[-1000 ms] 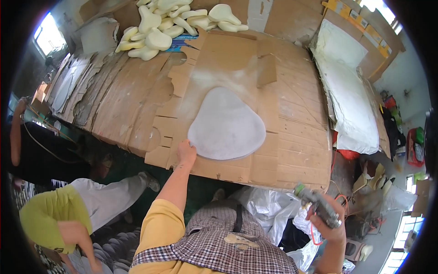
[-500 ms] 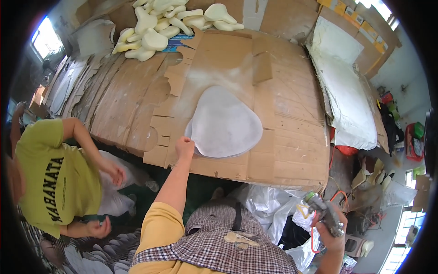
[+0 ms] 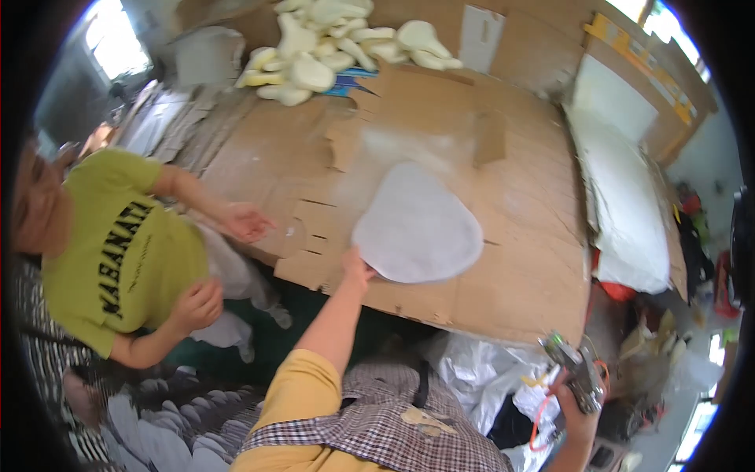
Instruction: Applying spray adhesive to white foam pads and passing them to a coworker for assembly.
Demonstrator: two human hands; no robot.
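Note:
A light grey, rounded-triangular fabric piece [image 3: 417, 228] lies flat on the cardboard-covered table [image 3: 535, 236]. My left hand [image 3: 359, 266] grips its lower left edge, thumb on top and the other fingers partly hidden. Away from the table, at the lower right, my right hand [image 3: 580, 409] is wrapped round a spray gun [image 3: 578, 374] with an orange hose [image 3: 539, 425]. Pale overspray marks the cardboard just beyond the fabric piece.
Cream foam pads [image 3: 314, 67] are heaped at the back. A co-worker in a green shirt [image 3: 130, 244] stands at the left, one hand [image 3: 248, 222] by the table edge. Grey cut pieces [image 3: 181, 429] are stacked at lower left; silvery sheeting [image 3: 480, 366] hangs below the table.
The fabric piece's upper layer, offset at the left before, now covers the lower one. My left hand stays at its edge. The co-worker's hand has moved toward the table, and the view has shifted.

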